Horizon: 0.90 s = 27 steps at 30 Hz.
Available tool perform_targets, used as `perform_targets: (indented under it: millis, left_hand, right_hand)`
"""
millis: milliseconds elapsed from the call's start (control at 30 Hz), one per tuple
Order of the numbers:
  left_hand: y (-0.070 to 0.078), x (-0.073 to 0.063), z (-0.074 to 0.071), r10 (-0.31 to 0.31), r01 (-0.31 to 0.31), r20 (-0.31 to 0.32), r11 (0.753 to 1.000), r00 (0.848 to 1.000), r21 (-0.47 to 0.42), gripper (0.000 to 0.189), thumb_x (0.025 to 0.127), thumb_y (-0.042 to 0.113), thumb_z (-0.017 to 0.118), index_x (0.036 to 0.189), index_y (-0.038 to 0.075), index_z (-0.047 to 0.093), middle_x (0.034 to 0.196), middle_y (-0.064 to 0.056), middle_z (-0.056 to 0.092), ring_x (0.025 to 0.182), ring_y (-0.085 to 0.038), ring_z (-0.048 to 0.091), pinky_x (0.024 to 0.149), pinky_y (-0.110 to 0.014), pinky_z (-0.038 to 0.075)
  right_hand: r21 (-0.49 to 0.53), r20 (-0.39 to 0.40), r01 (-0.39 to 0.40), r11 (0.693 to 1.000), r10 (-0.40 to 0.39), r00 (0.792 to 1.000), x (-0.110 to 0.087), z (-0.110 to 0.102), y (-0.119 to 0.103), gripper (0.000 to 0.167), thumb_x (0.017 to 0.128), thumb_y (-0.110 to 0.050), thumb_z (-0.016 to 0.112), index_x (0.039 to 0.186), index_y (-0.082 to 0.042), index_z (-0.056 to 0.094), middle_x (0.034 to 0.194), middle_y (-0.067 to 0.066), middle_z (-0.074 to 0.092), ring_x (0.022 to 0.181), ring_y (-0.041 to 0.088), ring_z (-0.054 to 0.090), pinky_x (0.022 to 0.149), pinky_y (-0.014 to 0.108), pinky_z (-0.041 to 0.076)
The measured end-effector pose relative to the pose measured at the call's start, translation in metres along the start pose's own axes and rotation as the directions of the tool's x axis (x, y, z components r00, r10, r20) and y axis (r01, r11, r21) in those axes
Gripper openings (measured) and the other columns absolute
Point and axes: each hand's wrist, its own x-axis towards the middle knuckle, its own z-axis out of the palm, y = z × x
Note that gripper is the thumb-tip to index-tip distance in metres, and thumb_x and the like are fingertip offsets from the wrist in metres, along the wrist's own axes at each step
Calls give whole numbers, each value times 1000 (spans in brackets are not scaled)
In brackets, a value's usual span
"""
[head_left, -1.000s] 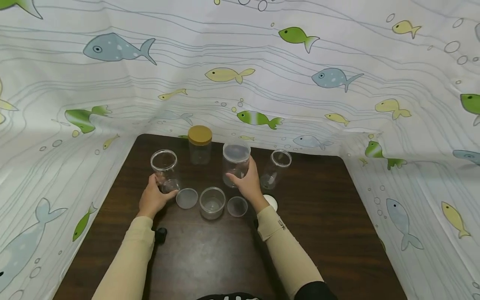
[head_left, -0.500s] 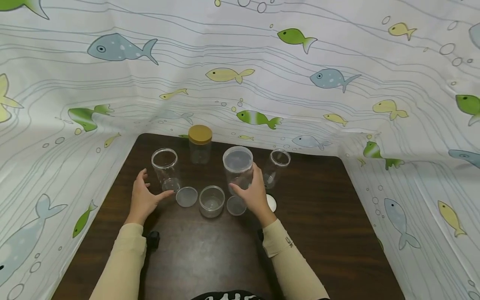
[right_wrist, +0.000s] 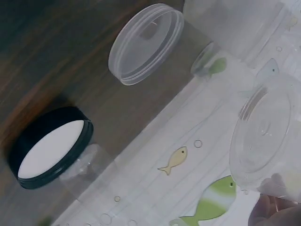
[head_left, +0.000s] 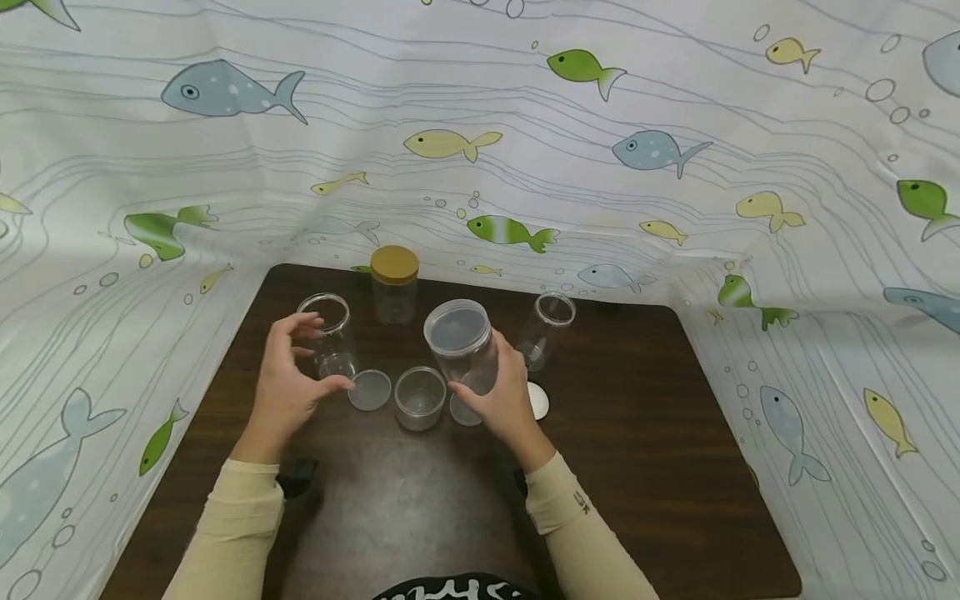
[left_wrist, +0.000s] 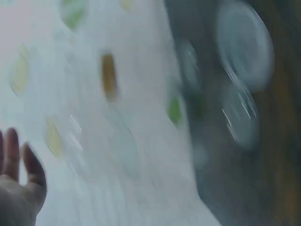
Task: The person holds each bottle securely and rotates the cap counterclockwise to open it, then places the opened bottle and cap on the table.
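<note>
My right hand (head_left: 510, 400) grips a clear jar with a translucent lid (head_left: 457, 327), raised off the table and leaning left. Its round bottom shows close up in the right wrist view, with fingertips beside it. My left hand (head_left: 279, 387) is empty, fingers spread in a loose curve, in front of an open clear jar (head_left: 337, 350). Between the hands are a flat translucent lid (head_left: 370, 390) and a short open clear jar (head_left: 420, 402). Another clear lid (right_wrist: 146, 44) lies partly under the held jar. The left wrist view is blurred.
A clear jar with a yellow lid (head_left: 394, 287) stands at the back. To the right are a tall open jar (head_left: 553, 312) and a black lid with white lining (right_wrist: 51, 149). Fish-patterned sheeting (head_left: 450, 83) surrounds the dark wooden table (head_left: 637, 467).
My left hand has let go of the open jar and drawn back from it. The right hand has brought the lidded jar nearer, lifting and tilting it to the left.
</note>
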Motion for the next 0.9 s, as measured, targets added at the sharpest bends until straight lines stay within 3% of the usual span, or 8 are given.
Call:
perform_targets:
  millis: [100, 233, 267, 367, 433, 533, 667, 900]
  left_hand:
    - [18, 5, 22, 28, -9, 186, 995, 982, -101, 111, 65, 56, 84, 152, 8, 36, 146, -12, 46, 127, -21, 46, 97, -34, 40]
    - [33, 6, 46, 57, 24, 375, 978, 925, -207, 118, 66, 75, 67, 160, 18, 23, 159, -8, 35, 139, -33, 38, 101, -53, 41]
    - [35, 6, 51, 78, 26, 403, 969, 912, -246, 122, 64, 80, 61, 161, 19, 22, 160, -7, 33, 141, -33, 36, 102, -54, 41]
    - [40, 5, 62, 126, 63, 465, 927, 876, -370, 126, 61, 84, 60, 163, 22, 20, 163, -4, 28, 144, -29, 33, 105, -41, 43]
    - [41, 4, 66, 147, 100, 492, 892, 858, -441, 127, 59, 81, 65, 163, 22, 20, 164, -6, 27, 144, -26, 33, 104, -31, 44]
    - [42, 4, 69, 179, 153, 525, 836, 832, -528, 126, 61, 72, 77, 162, 18, 24, 164, -10, 27, 140, -27, 40, 102, -28, 46]
    - [42, 4, 71, 197, 163, 533, 816, 823, -555, 112, 68, 55, 89, 157, 13, 34, 160, -12, 36, 133, -27, 48, 101, -30, 47]
    - [44, 2, 79, 162, 115, 448, 841, 879, -528, 92, 75, 30, 93, 149, 9, 42, 152, -11, 47, 128, -25, 52, 101, -33, 45]
  right_hand:
    - [15, 33, -13, 1000, 13, 999, -4, -3, -6, 101, 74, -33, 92, 155, -13, 36, 138, 10, 53, 120, 32, 45, 98, 54, 39]
    - [60, 89, 18, 998, -23, 996, -15, -9, -12, 101, 75, -31, 91, 156, -15, 34, 139, 9, 51, 121, 30, 44, 96, 55, 40]
    - [76, 107, 33, 997, -41, 993, -17, -10, -12, 101, 75, -31, 91, 157, -17, 34, 139, 8, 51, 122, 29, 44, 96, 54, 41]
    - [137, 168, 99, 986, -122, 978, -22, -12, -13, 102, 74, -26, 92, 157, -18, 34, 142, 6, 51, 122, 27, 44, 95, 51, 45]
    - [174, 208, 141, 975, -176, 962, -23, -12, -13, 102, 73, -24, 93, 156, -19, 34, 143, 4, 51, 122, 26, 44, 95, 48, 46]
    - [211, 241, 178, 961, -228, 943, -23, -12, -13, 101, 72, -22, 92, 156, -19, 35, 143, 5, 51, 121, 25, 43, 95, 46, 46]
    - [224, 235, 195, 955, -248, 940, -22, -14, -13, 99, 72, -22, 91, 155, -17, 37, 141, 5, 52, 120, 25, 42, 95, 46, 46]
    - [160, 169, 240, 957, -266, 949, -20, -13, -11, 102, 69, -26, 94, 154, -17, 38, 141, 4, 53, 118, 25, 44, 92, 44, 46]
